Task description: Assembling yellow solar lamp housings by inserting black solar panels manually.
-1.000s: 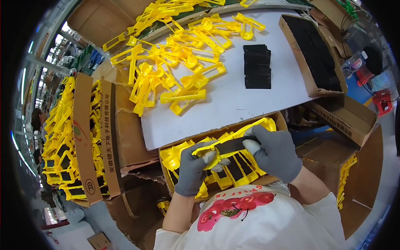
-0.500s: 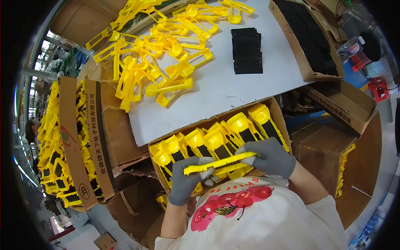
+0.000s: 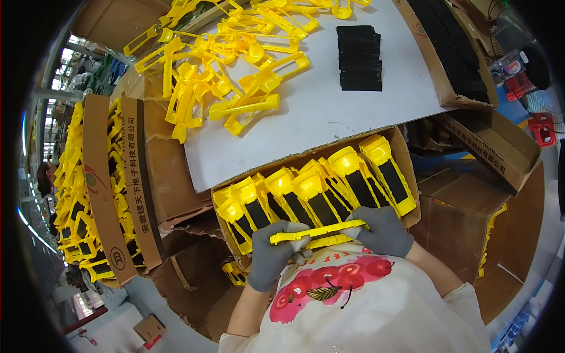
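Between my two grey-gloved hands I hold a yellow plastic frame (image 3: 321, 230), seen nearly edge-on and lying level just above the near side of an open carton. My left hand (image 3: 273, 250) grips its left end. My right hand (image 3: 382, 232) closes round the right end. A second yellow edge shows below the first; I cannot tell whether it belongs to the same piece. Within the carton (image 3: 318, 154), several yellow frames with black panels (image 3: 321, 206) stand in a slanted row, directly beyond my fingers.
Loose yellow frames (image 3: 259, 82) lie heaped on the white table (image 3: 300, 120). Right of them rests a stack of black sheets (image 3: 360, 59). A carton of black sheets (image 3: 438, 88) stands at the far right. On the left, another carton (image 3: 106, 188) is full of yellow frames.
The frame has tilted to a more level position, and both hands have shifted slightly toward me. My view has moved a little, so the table's things sit higher in the picture.
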The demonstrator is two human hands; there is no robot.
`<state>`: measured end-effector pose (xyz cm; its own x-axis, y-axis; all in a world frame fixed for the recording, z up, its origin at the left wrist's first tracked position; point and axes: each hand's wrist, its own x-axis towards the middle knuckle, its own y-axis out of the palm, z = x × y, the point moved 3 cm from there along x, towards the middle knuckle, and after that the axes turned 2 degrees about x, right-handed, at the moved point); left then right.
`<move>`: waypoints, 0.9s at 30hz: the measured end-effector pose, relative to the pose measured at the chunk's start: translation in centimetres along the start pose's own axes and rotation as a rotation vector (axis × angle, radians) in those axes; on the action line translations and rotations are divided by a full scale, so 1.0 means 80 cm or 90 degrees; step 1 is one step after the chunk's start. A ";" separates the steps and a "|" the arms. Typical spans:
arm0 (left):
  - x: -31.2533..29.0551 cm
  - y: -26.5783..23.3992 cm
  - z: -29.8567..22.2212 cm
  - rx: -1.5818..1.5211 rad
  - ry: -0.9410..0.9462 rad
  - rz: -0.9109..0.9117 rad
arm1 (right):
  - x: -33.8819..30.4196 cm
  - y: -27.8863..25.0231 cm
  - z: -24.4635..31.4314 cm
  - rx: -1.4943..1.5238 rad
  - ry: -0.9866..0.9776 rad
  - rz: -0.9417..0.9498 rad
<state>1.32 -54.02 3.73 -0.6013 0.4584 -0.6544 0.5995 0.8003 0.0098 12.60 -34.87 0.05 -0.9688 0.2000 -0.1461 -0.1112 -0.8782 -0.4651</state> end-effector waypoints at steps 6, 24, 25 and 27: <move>-0.002 0.000 0.015 -0.030 0.001 -0.016 | -0.005 0.007 -0.003 -0.081 -0.022 -0.026; 0.090 -0.098 -0.156 0.829 0.259 -0.114 | 0.042 -0.070 0.015 -0.026 0.009 -0.125; 0.118 -0.112 -0.167 0.795 0.316 -0.178 | 0.052 -0.083 0.008 -0.044 0.018 -0.160; 0.167 -0.142 -0.189 0.921 0.532 -0.265 | 0.068 -0.113 0.015 -0.058 0.001 -0.238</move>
<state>-21.53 -51.17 6.33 -0.6370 0.7633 0.1079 0.0143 0.1516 -0.9883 8.10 -26.35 4.50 -0.8644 0.5006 0.0467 -0.4370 -0.7023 -0.5619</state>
